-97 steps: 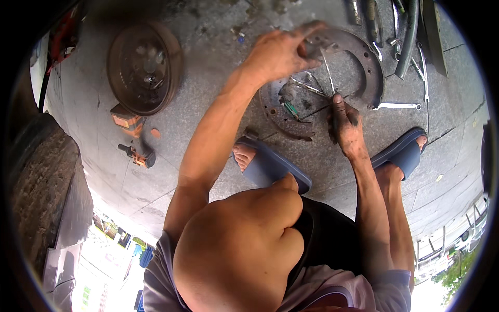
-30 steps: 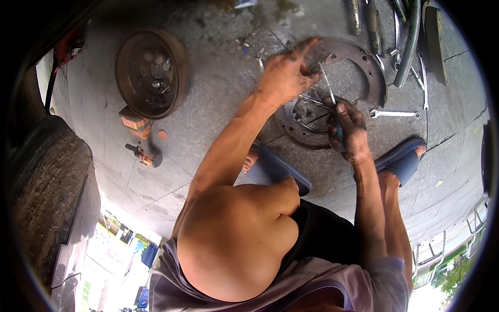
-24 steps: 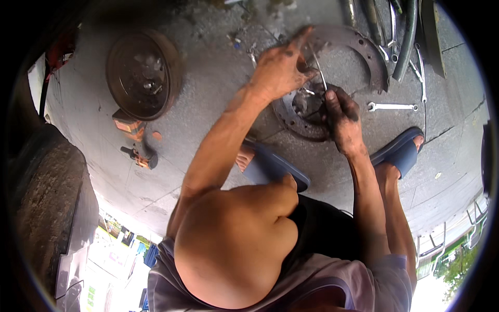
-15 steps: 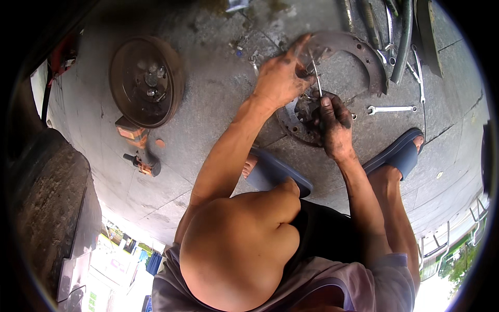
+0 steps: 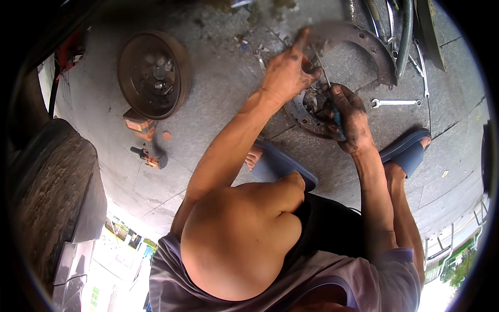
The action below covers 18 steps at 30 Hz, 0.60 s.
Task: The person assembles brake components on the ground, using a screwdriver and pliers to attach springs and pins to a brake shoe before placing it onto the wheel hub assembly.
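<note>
My left hand (image 5: 287, 74) is closed around the near-left end of a brown, curved brake shoe (image 5: 375, 43) on the ground, its thumb and index finger on either side of the metal. A screwdriver (image 5: 338, 124) with a blue handle and thin steel shaft is in my right hand (image 5: 353, 114), whose fingers wrap the handle. The shaft points up and left, its tip beside my left fingers. Under both hands lies a second rusty curved part (image 5: 304, 118) with a row of holes; my right hand partly hides it.
A rusty brake drum (image 5: 182, 78) with small metal parts inside stands at the left. An orange and black power tool (image 5: 152, 157) lies near it. To the right are a combination wrench (image 5: 396, 103), another wrench (image 5: 422, 67) and a dark hose (image 5: 405, 44). Sandals (image 5: 283, 162) flank the work.
My right hand has shifted right and turned, so the screwdriver's blue handle now shows. The left hand stays at the shoe's end. The whole view has moved slightly.
</note>
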Each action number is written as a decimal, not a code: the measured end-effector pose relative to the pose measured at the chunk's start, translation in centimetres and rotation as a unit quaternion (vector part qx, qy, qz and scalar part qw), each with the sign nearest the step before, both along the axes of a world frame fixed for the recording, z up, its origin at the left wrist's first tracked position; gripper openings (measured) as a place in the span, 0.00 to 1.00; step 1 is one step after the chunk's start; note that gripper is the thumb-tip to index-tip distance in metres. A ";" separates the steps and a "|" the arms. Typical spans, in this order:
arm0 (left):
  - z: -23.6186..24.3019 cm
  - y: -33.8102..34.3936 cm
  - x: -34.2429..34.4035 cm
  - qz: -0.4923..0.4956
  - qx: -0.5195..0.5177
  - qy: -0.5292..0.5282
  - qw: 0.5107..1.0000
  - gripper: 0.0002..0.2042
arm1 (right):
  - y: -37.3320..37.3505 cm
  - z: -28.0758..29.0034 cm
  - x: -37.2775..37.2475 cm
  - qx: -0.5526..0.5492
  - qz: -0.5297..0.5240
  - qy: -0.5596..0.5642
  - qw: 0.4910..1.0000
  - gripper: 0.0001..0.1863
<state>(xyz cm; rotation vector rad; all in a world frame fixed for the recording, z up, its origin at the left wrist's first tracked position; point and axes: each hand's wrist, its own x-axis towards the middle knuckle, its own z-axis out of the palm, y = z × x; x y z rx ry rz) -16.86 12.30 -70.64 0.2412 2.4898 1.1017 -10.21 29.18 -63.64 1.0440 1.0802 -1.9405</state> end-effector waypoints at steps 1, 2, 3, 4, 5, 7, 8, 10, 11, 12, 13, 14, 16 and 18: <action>-0.2 0.0 -0.2 -0.001 -0.002 0.000 1.000 0.49 | -0.1 0.5 -0.1 0.000 -0.005 -0.011 1.000 0.17; 0.0 -0.1 -0.4 -0.002 -0.005 -0.001 1.000 0.49 | -0.2 0.4 -0.1 -0.006 -0.006 -0.013 1.000 0.17; 0.2 -0.2 -0.5 -0.002 -0.009 -0.001 1.000 0.49 | -0.2 0.1 -0.1 -0.011 -0.007 -0.015 1.000 0.17; 0.4 -0.1 -0.1 -0.007 -0.020 -0.012 1.000 0.49 | -0.1 -0.2 0.1 -0.016 -0.008 -0.016 1.000 0.17; 0.5 0.1 -0.1 -0.013 -0.032 -0.016 0.999 0.49 | 0.3 -0.6 0.4 -0.002 0.016 0.016 1.000 0.16; 0.7 0.3 -0.4 -0.019 -0.049 -0.025 0.998 0.49 | 1.3 -1.3 0.4 -0.001 0.032 0.026 0.999 0.16; 0.8 0.4 -0.6 -0.034 -0.053 -0.020 0.998 0.49 | 1.8 -1.8 0.3 0.001 0.040 0.033 0.999 0.16; 1.2 -0.1 -1.2 -0.064 -0.062 -0.008 0.996 0.50 | 2.4 -2.1 0.4 0.005 0.052 0.044 0.998 0.16; 0.8 -1.2 -2.0 -0.135 -0.121 0.084 0.980 0.48 | 2.2 -2.0 0.4 -0.004 0.047 0.042 0.998 0.16; 1.6 -1.9 -3.2 -0.180 -0.164 0.224 0.944 0.39 | 2.3 -2.0 0.5 -0.010 0.040 0.039 0.998 0.16; 2.6 -2.7 -5.1 -0.184 -0.133 0.207 0.952 0.34 | 2.2 -1.7 0.1 -0.014 0.041 0.031 0.999 0.16; 2.9 -2.7 -6.8 -0.186 -0.100 0.182 0.960 0.30 | 2.6 -2.0 0.4 -0.016 0.038 0.028 0.999 0.17; 3.4 0.4 -11.4 -0.233 0.036 0.224 0.946 0.19 | 3.3 -2.8 0.6 -0.030 0.031 0.028 0.999 0.17; 0.7 3.7 -12.5 -0.272 0.031 0.251 0.928 0.21 | 3.5 -3.0 0.8 -0.035 0.032 0.032 0.998 0.18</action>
